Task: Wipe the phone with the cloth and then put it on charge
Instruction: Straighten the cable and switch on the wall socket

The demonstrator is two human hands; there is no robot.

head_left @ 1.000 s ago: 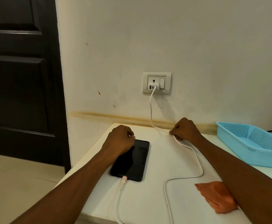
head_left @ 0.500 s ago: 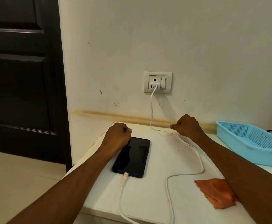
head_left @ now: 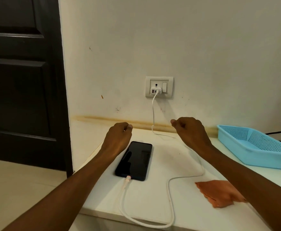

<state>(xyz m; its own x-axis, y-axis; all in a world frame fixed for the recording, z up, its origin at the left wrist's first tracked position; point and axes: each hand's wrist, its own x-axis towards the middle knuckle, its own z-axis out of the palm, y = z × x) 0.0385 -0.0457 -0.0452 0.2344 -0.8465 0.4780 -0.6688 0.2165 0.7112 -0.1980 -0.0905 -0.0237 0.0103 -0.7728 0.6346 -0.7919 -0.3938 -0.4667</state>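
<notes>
Pretty much at the finish line here, I'd say. The black slab phone (head_left: 133,161) lies flat and face up on the white tabletop (head_left: 153,207), near the left edge. The white charging cable (head_left: 170,197) is plugged into its near end. From there the cable loops off the front edge, comes back up across the tabletop and climbs the wall to the white charger block (head_left: 156,90) sitting in the wall socket (head_left: 159,87). So the charging hookup looks done at both ends.

The crumpled orange cloth (head_left: 219,193) is lying on the tabletop over to the right, well apart from the phone, with nobody holding it. I'd guess the wiping is done.

Both hands are up off the tabletop. The left hand (head_left: 118,135) is just past the phone's far corner, its fingers curled in on nothing. The right hand (head_left: 190,129) is the same, fingers tucked in with the thumb tip poking out. The cable runs under that wrist, so I can't totally rule out contact, but it looks empty.

What's left is hardly anything. The screen is dark and I can't tell whether the socket switch is on, so maybe just check that.
</notes>
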